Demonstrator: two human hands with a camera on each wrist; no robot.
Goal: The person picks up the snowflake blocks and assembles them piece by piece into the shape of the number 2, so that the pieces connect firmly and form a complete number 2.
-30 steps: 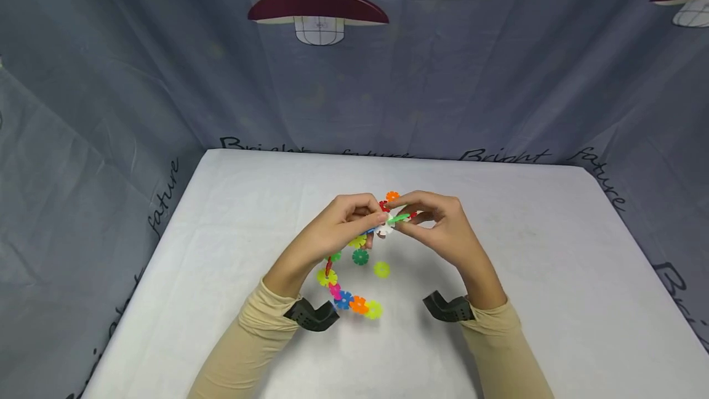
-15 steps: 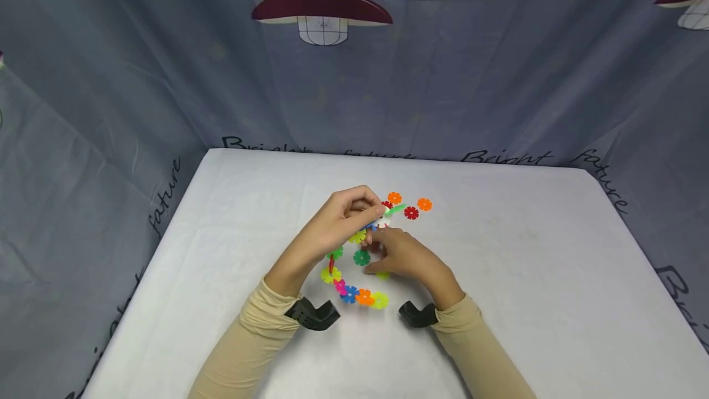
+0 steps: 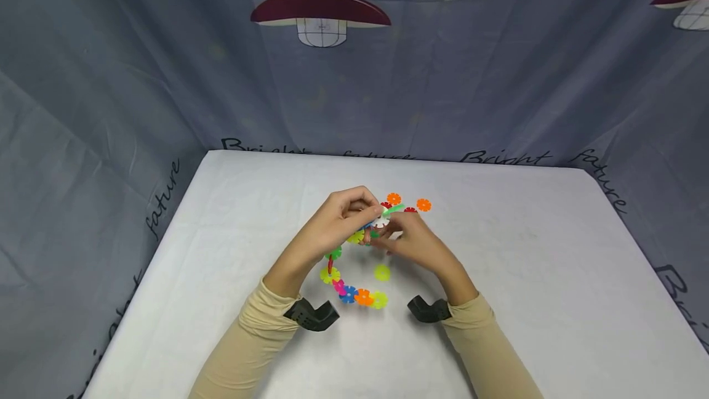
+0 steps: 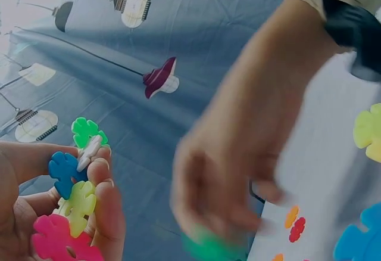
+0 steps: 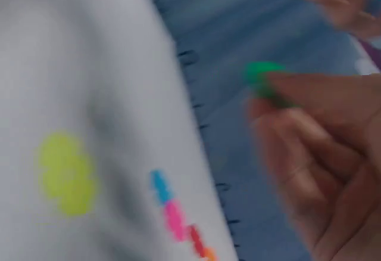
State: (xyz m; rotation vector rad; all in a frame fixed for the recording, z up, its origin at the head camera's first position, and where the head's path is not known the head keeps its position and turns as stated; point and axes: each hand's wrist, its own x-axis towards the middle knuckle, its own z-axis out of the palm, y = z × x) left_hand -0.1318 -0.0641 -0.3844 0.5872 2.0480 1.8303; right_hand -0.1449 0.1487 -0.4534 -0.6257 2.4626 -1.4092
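Observation:
My left hand [image 3: 339, 221] grips the upper part of a chain of interlocking flower-shaped plastic discs. In the left wrist view, pink, yellow, blue [image 4: 63, 173], white and bright green [image 4: 88, 132] discs show by its fingers. The rest of the chain hangs below in a curve, through yellow, pink, blue and orange [image 3: 363, 297] discs to a yellow end. My right hand [image 3: 414, 242] pinches a dark green disc [image 5: 263, 73] between thumb and fingertips, just below and right of the white disc [image 3: 381, 221].
A loose yellow disc [image 3: 382, 272] lies on the white table [image 3: 526, 263] below the hands. Beyond them lie two orange discs, one at the right [image 3: 423, 204], and red ones, partly hidden. A grey printed curtain [image 3: 443, 79] stands behind the table.
My right hand left the white and bright green end of the chain, reached down to the dark green disc on the table, and lifted it towards the chain. The left hand stayed nearly still.

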